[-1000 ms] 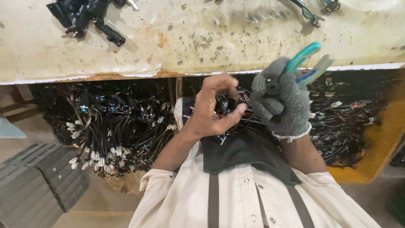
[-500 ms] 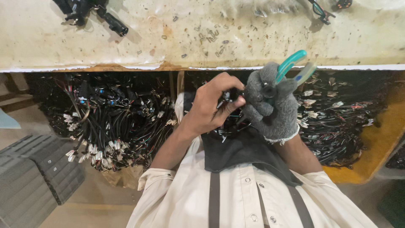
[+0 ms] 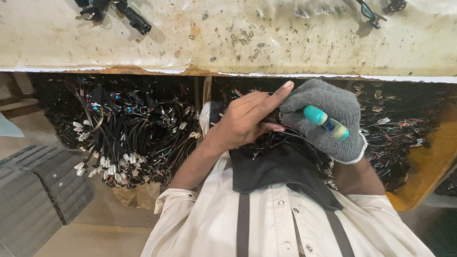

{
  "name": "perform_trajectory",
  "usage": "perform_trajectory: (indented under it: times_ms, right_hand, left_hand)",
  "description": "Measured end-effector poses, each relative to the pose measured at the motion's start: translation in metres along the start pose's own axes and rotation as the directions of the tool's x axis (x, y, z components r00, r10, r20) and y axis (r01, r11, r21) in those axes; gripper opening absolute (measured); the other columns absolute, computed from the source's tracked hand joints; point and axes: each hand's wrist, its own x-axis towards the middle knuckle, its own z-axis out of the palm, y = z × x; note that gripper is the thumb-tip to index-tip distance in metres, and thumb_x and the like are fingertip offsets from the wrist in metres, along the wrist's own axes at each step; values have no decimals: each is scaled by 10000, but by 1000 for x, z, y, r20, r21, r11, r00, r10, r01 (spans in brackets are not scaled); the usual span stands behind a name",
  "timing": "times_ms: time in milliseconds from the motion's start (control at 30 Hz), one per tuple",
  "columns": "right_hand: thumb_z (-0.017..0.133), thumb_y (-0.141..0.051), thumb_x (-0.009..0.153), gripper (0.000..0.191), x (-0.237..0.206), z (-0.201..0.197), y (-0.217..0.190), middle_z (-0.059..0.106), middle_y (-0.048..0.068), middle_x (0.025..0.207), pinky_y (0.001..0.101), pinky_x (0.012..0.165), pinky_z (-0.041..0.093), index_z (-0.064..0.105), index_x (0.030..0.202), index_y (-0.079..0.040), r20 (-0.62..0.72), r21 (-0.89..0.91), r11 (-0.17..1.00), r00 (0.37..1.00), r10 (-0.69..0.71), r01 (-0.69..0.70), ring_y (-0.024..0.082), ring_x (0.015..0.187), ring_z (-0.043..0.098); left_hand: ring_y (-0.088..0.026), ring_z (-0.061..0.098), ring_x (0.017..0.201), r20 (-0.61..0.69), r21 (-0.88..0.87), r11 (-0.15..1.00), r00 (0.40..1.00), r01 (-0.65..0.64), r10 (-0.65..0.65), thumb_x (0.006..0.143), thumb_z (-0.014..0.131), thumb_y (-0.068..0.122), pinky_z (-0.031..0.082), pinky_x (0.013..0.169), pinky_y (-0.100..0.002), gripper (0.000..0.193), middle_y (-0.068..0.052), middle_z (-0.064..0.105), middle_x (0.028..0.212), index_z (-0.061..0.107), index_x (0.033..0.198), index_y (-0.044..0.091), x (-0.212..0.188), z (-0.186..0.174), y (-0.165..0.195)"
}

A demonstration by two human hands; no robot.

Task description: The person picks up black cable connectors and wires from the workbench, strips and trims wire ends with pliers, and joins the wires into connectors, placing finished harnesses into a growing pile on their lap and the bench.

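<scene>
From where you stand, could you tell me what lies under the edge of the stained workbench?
Under the workbench sit heaps of black wire harnesses with pale connectors. The bare left hand and gloved right hand, gripping teal-handled pliers, cover the middle, so what they pinch is hidden.

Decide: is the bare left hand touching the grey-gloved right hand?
Touching. The head view shows the left hand with its extended finger lying against the glove of the right hand, no gap between them.

You look down past a stained, pale worktable (image 3: 247,43) with a chipped front edge. Beneath it lie heaps of black wire harnesses (image 3: 124,128). A grey ribbed mat (image 3: 33,190) sits on the tan floor (image 3: 95,233) at your left.
</scene>
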Motion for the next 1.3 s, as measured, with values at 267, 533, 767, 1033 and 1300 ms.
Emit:
perform_trajectory:
  times_ms: [267, 533, 767, 1033, 1300]
  right_hand:
    - [777, -13, 914, 177, -25, 20, 15, 690, 104, 937, 355, 773, 545, 665, 1041, -66, -140, -136, 988, 986, -87, 68, 283, 853, 695]
    - [759, -17, 962, 108, -23, 21, 23, 670, 106, 924, 329, 713, 535, 675, 1022, -49, -158, -79, 994, 985, 66, -79, 270, 785, 690]
    - [721, -121, 987, 108, -32, 9, 36, 691, 105, 969, 333, 749, 555, 691, 1054, -41, -56, 46, 997, 997, 57, -55, 256, 827, 705]
    - [614, -114, 1122, 147, 20, -64, 107, 687, 84, 1000, 258, 695, 532, 689, 1182, -3, -233, -730, 684, 938, -257, 6, 139, 853, 650]
    - [589, -17, 926, 61, -19, -12, 54, 589, 17, 715, 251, 403, 318, 643, 899, -22, 57, 880, 330, 765, 641, -342, 68, 488, 469]
  left_hand:
    - [-301, 691, 1126, -26, -145, 985, 995, 91, -96, 1032, 702, 303, 573, 957, -329, 697, -157, 563, 1480, 379, 1596, 52, -7, 11, 1]
    - [-274, 722, 1040, 14, -155, 973, 985, 173, -173, 997, 733, 286, 574, 899, -317, 692, -144, 590, 1502, 424, 1559, 28, 0, 11, 6]
    - [-245, 738, 1028, 3, -203, 959, 979, 200, -203, 1057, 696, 211, 571, 897, -307, 455, -133, 665, 1342, 540, 1432, 6, -14, 8, -4]
    - [-35, 469, 654, -270, -574, 782, 846, 242, -460, 1046, 578, 203, 355, 607, -192, 210, -5, 609, 836, 640, 997, 8, -20, 2, -27]
    - [-84, 620, 880, 62, -571, 733, 909, 371, -412, 1116, 610, 311, 515, 799, -227, 349, -37, 647, 1004, 567, 1320, 32, 2, 4, -3]
